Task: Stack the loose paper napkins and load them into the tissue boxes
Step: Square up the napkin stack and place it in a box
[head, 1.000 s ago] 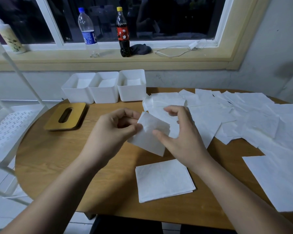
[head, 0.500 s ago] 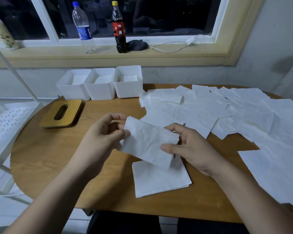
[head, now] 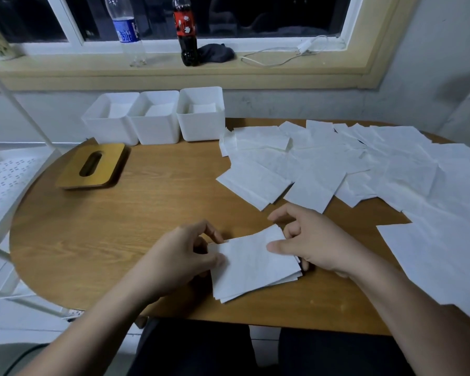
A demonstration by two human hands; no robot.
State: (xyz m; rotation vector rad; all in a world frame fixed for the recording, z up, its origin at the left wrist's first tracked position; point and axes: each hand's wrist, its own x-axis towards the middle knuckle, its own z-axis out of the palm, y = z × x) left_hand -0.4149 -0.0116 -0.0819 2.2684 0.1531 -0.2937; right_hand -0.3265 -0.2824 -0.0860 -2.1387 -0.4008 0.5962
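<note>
The wooden desk (head: 147, 226) fills the middle of the frame. Across its right half, from centre right out to the right edge, the loose napkins (head: 391, 172) lie spread flat and overlapping. The nearest of them lie just above your right hand without touching it.

At upper centre left, along the desk's far edge, three white tissue boxes (head: 158, 126) stand side by side, touching, open at the top, each with white paper low inside. Below and left of them a wooden lid (head: 92, 165) with an oval slot lies flat on the desk.

The stack of napkins (head: 253, 270) rests on the desk at lower centre, between your two hands, its sheets slightly fanned at the lower edge. Your left hand (head: 179, 256) pinches the stack's left edge between thumb and curled fingers. Your right hand (head: 318, 240) holds the right edge. Its thumb lies on the top sheet, a fingertip shows under the right corner and the forefinger points up and left, clear of the paper.

On the window sill at the top stand a clear bottle (head: 126, 31) with a blue label and a dark cola bottle (head: 186, 31) with a red label. The writing on both is too blurred to read.
</note>
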